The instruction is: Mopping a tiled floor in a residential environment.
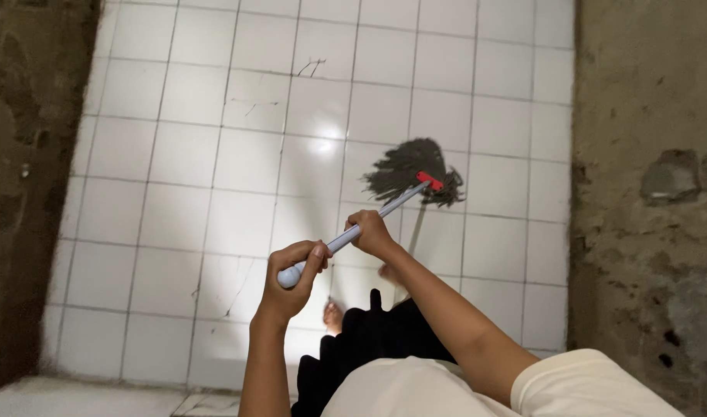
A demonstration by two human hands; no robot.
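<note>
- Both hands grip the mop handle: the left hand is closed around its rounded end, the right hand is wrapped around it just further along.
- Dark mop head lies spread on the white tiled floor, near the right wall.
- Judging by the glare, tiles near the mop look wet; how much remains unmopped cannot be told.

Both hands — left hand, right hand — around mop handle, seemingly over tiled floor

Dark grey mop head with red clamp, pale blue-grey handle, white grid-tiled floor.
</note>
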